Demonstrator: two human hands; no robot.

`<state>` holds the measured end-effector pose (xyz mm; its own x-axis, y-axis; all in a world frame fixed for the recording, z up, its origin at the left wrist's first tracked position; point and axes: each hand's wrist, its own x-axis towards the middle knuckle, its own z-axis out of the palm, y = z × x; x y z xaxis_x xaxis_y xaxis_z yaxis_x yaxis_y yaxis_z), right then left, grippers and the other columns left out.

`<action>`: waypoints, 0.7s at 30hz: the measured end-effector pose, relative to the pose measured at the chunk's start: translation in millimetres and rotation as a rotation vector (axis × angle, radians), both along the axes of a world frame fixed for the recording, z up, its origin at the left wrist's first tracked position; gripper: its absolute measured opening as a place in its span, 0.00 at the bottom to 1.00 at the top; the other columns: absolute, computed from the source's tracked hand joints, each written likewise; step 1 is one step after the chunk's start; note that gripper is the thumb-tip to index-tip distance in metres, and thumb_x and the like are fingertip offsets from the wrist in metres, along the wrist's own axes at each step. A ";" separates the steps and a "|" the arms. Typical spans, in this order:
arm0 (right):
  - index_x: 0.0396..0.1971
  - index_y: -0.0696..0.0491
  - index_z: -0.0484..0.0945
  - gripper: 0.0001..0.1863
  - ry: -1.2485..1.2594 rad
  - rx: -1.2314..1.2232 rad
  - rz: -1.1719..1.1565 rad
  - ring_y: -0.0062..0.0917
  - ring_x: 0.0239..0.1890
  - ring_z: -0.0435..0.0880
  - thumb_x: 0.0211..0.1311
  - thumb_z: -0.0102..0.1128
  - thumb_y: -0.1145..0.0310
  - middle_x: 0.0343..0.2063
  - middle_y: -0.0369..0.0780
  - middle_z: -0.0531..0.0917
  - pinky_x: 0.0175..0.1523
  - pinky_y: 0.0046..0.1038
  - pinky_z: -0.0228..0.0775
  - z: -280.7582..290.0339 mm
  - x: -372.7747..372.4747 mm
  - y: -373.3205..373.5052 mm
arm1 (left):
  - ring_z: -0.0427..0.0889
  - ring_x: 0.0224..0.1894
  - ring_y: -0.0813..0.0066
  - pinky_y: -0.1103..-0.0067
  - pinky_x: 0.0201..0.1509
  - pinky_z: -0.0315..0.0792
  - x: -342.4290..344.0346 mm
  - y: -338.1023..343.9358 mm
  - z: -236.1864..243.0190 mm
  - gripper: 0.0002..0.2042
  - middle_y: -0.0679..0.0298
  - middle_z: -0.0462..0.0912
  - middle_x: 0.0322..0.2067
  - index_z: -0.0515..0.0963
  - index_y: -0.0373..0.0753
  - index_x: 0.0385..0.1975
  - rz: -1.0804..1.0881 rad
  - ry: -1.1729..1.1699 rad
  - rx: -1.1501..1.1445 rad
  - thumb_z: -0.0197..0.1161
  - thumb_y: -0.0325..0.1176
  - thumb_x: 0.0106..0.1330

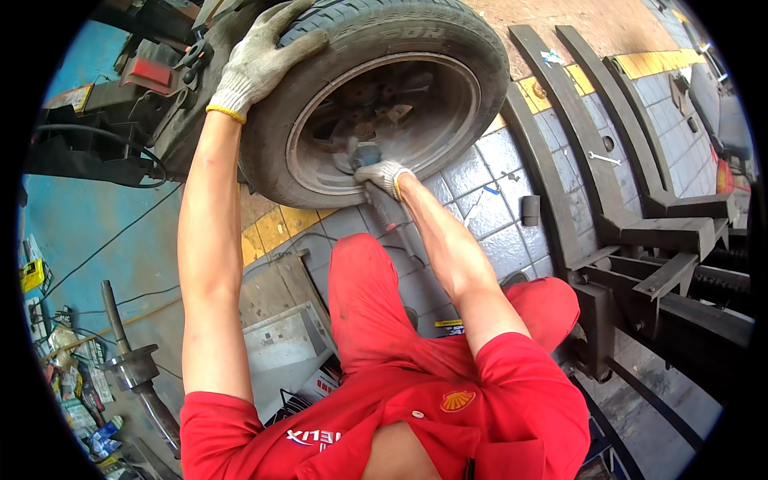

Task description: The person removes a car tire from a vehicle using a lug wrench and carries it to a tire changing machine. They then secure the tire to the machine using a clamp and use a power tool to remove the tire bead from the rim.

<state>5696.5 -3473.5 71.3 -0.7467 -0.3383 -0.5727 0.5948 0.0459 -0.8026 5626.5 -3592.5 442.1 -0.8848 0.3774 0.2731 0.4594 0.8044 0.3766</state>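
A wheel with a dark tyre (268,148) and a dusty, brownish metal rim (300,164) stands tilted in front of me, its hollow side towards me. My left hand (260,60), in a whitish knitted glove with a yellow cuff edge, rests on the tyre's upper left, thumb and fingers spread apart. Similarly gloved, my right hand (384,176) is closed around what looks like an angle grinder (382,210). Its head reaches into the lower part of the rim, where blur and haze hide the contact. The grinder's handle end points down towards my knees.
Dark steel lift arms (552,120) run along the right, with a wrench (605,158) on the tiles beside them. A cable (320,235) crosses the floor. At left are a metal shaft (132,366), packages (80,384) and dark machinery (88,152). A tray (280,344) lies near my leg.
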 end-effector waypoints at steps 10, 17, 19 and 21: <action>0.49 0.61 0.88 0.36 0.091 0.487 0.138 0.36 0.52 0.91 0.42 0.76 0.49 0.46 0.48 0.91 0.57 0.37 0.80 8.2 -8.0 -2.1 | 0.74 0.67 0.40 0.58 0.74 0.68 4.0 1.1 5.8 0.34 0.37 0.75 0.62 0.76 0.40 0.69 0.154 0.016 -0.102 0.58 0.62 0.75; 0.31 0.58 0.83 0.12 -0.230 -0.445 -0.010 0.34 0.24 0.86 0.62 0.71 0.65 0.26 0.44 0.84 0.32 0.37 0.83 31.1 17.7 -18.6 | 0.73 0.74 0.50 0.67 0.78 0.65 -10.4 59.6 22.6 0.42 0.43 0.73 0.71 0.72 0.30 0.71 -0.084 -0.034 -0.232 0.63 0.63 0.70; 0.30 0.59 0.81 0.12 -0.247 -0.613 -0.015 0.33 0.21 0.85 0.68 0.70 0.66 0.22 0.43 0.83 0.29 0.37 0.83 42.1 21.2 -17.0 | 0.73 0.74 0.50 0.67 0.79 0.65 -12.1 53.3 21.8 0.42 0.44 0.74 0.71 0.73 0.31 0.71 -0.053 -0.059 -0.207 0.62 0.63 0.70; 0.30 0.58 0.81 0.12 -0.248 -0.510 -0.021 0.33 0.20 0.84 0.66 0.71 0.66 0.22 0.43 0.82 0.28 0.36 0.83 37.0 17.7 -26.1 | 0.73 0.74 0.50 0.67 0.79 0.64 -18.0 40.1 19.3 0.42 0.44 0.73 0.72 0.72 0.33 0.72 -0.027 -0.057 -0.194 0.61 0.65 0.71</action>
